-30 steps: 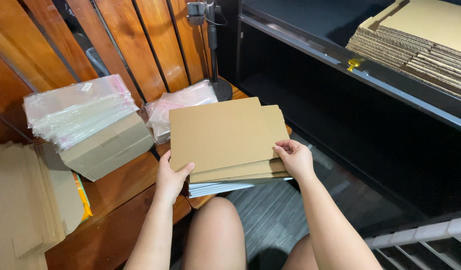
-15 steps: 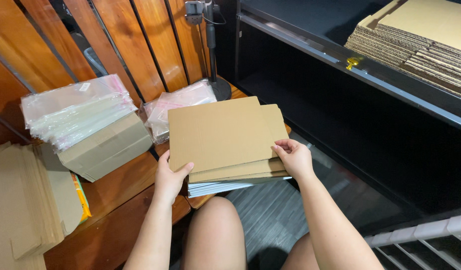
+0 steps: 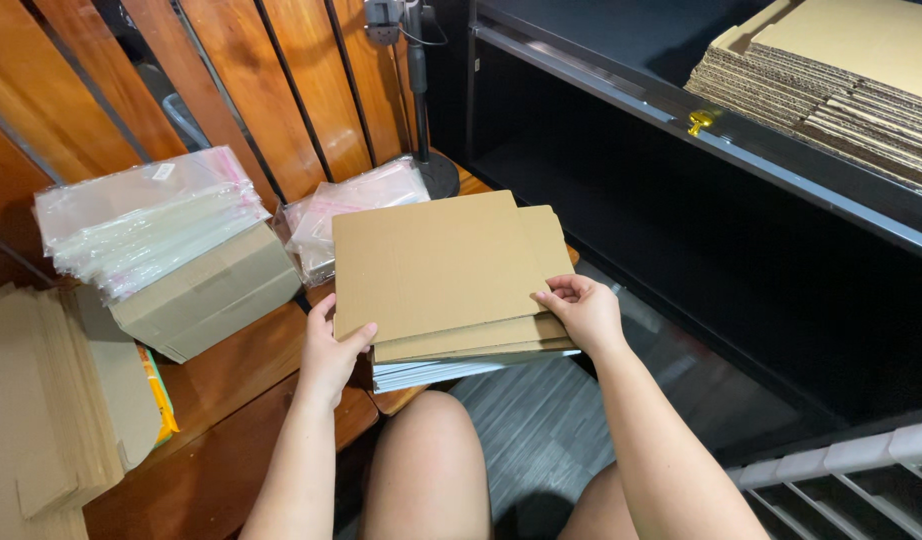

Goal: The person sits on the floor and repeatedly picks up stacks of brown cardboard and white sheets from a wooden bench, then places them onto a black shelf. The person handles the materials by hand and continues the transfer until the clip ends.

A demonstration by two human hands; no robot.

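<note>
The flat cardboard sheet lies long side across the bench's near edge. The left hand pinches its corner; the right hand grips its other side.

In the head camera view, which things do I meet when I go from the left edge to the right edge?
Stack of flat cardboard pieces → box topped with clear plastic bags → left hand → flat cardboard sheets held by both hands → right hand → stack of corrugated cardboard on the black shelf.
</note>
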